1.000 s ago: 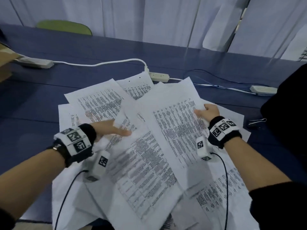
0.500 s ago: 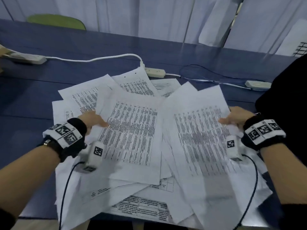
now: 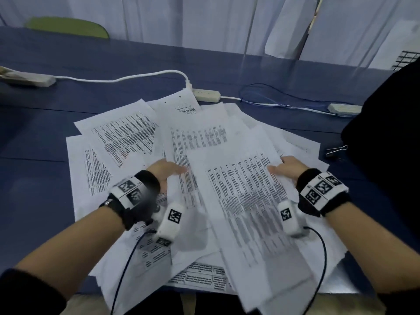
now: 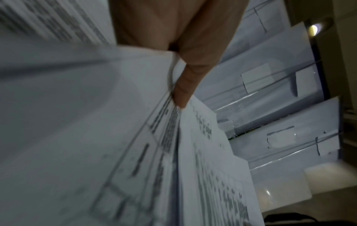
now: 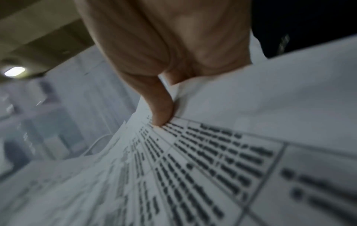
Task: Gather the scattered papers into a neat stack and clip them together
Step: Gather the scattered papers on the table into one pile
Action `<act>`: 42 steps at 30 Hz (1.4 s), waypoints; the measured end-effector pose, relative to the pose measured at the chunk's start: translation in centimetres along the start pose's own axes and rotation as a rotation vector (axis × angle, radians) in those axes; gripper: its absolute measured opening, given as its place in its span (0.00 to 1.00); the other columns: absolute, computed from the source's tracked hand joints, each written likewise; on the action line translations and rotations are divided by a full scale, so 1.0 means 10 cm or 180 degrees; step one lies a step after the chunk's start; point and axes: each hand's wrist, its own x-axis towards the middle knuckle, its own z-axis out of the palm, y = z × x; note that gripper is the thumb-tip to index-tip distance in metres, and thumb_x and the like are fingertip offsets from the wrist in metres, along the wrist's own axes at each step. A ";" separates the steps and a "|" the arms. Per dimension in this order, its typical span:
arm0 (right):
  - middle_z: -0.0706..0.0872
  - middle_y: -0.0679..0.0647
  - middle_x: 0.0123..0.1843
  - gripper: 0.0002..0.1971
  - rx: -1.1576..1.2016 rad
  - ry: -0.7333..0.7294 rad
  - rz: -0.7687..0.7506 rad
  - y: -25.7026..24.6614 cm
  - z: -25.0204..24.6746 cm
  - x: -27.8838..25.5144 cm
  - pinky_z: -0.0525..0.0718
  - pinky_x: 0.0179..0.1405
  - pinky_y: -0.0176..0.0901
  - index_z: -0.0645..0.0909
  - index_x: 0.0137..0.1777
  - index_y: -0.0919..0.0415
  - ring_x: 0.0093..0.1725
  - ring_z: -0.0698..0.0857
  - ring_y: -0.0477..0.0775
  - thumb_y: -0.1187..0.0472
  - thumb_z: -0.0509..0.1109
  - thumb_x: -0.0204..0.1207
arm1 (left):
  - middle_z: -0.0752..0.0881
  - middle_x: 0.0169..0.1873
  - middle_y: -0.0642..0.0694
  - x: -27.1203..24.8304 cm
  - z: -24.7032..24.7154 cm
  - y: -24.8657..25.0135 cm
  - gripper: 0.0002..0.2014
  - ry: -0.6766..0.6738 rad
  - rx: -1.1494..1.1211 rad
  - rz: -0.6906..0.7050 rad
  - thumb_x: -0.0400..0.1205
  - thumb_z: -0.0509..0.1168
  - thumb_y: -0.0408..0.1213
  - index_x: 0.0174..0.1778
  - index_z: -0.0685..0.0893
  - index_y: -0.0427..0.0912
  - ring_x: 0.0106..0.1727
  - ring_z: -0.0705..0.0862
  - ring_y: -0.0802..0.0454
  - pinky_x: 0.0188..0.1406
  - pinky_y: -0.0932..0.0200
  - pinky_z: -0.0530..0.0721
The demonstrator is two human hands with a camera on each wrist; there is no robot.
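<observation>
Many printed white papers (image 3: 127, 135) lie fanned and overlapping on the blue table (image 3: 34, 142). My left hand (image 3: 166, 170) grips the left edge of a bunch of sheets; its thumb (image 4: 185, 85) lies on top of the papers (image 4: 115, 137), and its fingers are hidden beneath. My right hand (image 3: 287, 168) pinches the right edge of the top sheets, thumb (image 5: 160, 107) pressed onto the printed papers (image 5: 212, 168). A metal binder clip (image 3: 336, 150) lies on the table to the right of the pile, apart from both hands.
White power strips (image 3: 206, 95) (image 3: 344, 109) and cables (image 3: 118, 79) cross the table behind the pile. A dark bulky shape (image 3: 386, 133) fills the right side. A green chair back (image 3: 68, 27) stands far left. Some sheets overhang the table's front edge (image 3: 204, 289).
Both hands have moved inward, drawing sheets toward the middle. The right-hand sheet now overlaps the centre sheet, and the pile is narrower.
</observation>
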 end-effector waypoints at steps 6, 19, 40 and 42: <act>0.74 0.65 0.74 0.30 0.1108 -0.0235 0.0267 -0.08 0.16 0.02 0.77 0.69 0.57 0.67 0.74 0.72 0.70 0.76 0.66 0.54 0.66 0.78 | 0.59 0.81 0.39 -0.05 0.18 -0.04 0.39 -0.0061 -0.0561 0.0088 0.77 0.69 0.45 0.80 0.60 0.35 0.83 0.56 0.41 0.82 0.43 0.54; 0.84 0.57 0.60 0.21 0.2016 -0.0522 -0.0532 -0.18 0.23 -0.25 0.75 0.66 0.50 0.75 0.67 0.67 0.59 0.82 0.56 0.71 0.69 0.73 | 0.83 0.40 0.47 -0.16 0.01 0.25 0.08 -0.0697 -0.0692 0.0405 0.71 0.71 0.30 0.45 0.83 0.41 0.42 0.80 0.51 0.42 0.56 0.80; 0.75 0.66 0.73 0.25 0.0723 0.0604 -0.0045 0.12 -0.28 0.14 0.74 0.62 0.46 0.70 0.71 0.74 0.70 0.76 0.62 0.61 0.67 0.78 | 0.76 0.66 0.36 0.07 -0.61 0.44 0.32 -0.0010 0.4323 0.0375 0.75 0.72 0.38 0.73 0.71 0.31 0.66 0.76 0.43 0.57 0.57 0.71; 0.75 0.68 0.73 0.25 0.0979 0.0847 0.0098 0.19 -0.37 0.16 0.74 0.56 0.45 0.69 0.71 0.76 0.64 0.78 0.58 0.62 0.67 0.78 | 0.81 0.59 0.36 0.10 -0.85 0.49 0.24 0.0247 0.4325 0.0582 0.73 0.73 0.35 0.64 0.79 0.30 0.61 0.79 0.42 0.57 0.55 0.75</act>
